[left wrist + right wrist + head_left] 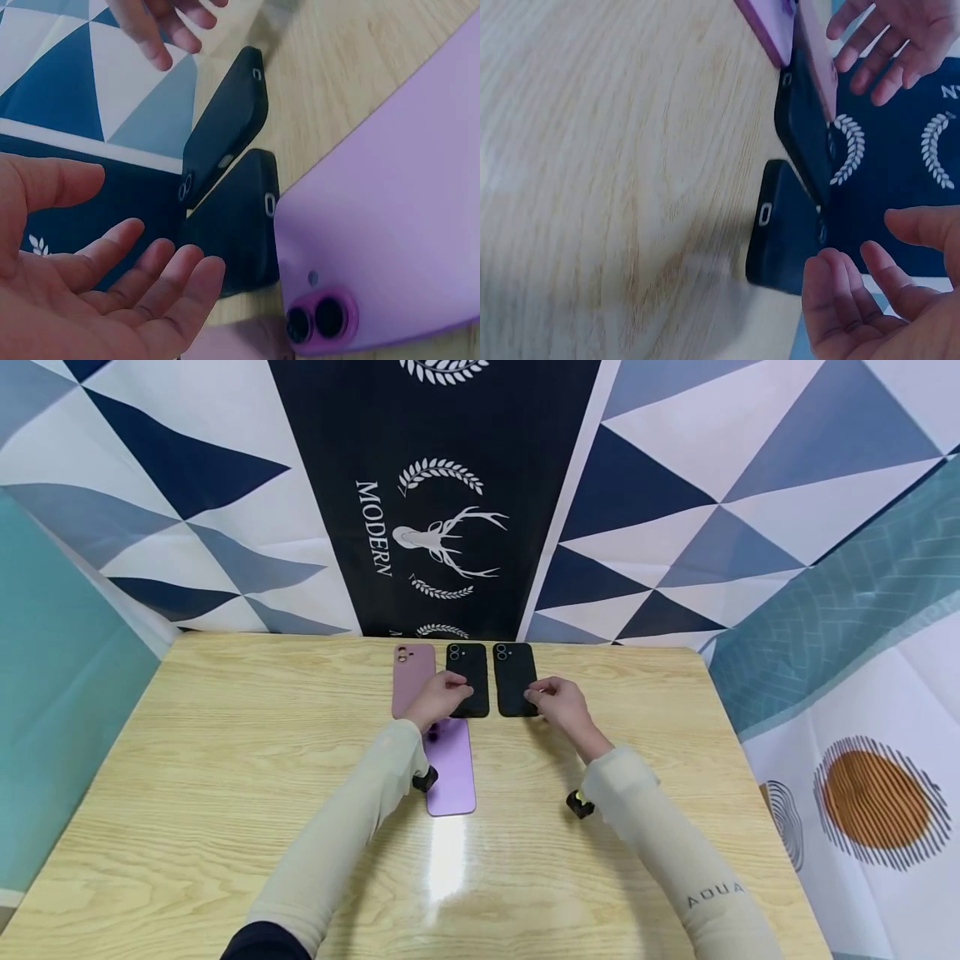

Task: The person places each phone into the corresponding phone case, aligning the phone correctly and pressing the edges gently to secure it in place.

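Observation:
Two black phones lie side by side at the table's back edge, camera circles toward the wall. My left hand [442,695] hovers at the left black phone [472,662], fingers loosely bent. In the left wrist view nothing sits between its thumb and fingers. My right hand [564,706] is at the right side of the other black phone [513,681]; the right wrist view shows its fingers apart and holding nothing. A pink phone [411,681] lies left of the black pair. Nearer to me is a purple phone [453,772], partly under my left forearm.
The wooden table [247,752] ends at the back against a patterned cloth [622,527] with a dark deer panel. A printed curtain [840,735] hangs at the right, and a teal one [67,677] at the left. A light reflection shows on the tabletop.

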The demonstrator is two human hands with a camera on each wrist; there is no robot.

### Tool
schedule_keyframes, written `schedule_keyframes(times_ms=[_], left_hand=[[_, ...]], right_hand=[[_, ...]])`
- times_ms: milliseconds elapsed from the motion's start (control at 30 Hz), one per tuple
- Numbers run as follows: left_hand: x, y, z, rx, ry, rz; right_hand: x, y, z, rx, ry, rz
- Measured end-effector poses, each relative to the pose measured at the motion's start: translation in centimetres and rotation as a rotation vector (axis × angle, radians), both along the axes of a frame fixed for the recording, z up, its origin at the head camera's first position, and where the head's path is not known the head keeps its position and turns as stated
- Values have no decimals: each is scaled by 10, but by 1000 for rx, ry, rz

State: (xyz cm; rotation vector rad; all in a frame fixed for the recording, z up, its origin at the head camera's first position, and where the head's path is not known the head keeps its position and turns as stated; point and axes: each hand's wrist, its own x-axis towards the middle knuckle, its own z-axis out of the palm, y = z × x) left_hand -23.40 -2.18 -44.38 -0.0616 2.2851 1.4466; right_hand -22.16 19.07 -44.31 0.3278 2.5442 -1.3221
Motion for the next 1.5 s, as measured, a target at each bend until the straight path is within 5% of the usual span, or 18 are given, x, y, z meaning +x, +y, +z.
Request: schedule_keyframes(times_ms=[367,600,900,1500], left_hand=[[-1,-25,0,-53,-20,45],[-4,-44,-6,-150,39,43],[-7,-72,-8,-139,-46,178],[-12,-82,-23,-181,-63,216]], right_hand=[[17,-16,-1,-58,9,63],[25,-29,-7,-76,-16,82],[30,-46,-8,-108,-31,91],[34,-73,-26,-63,-75,85]])
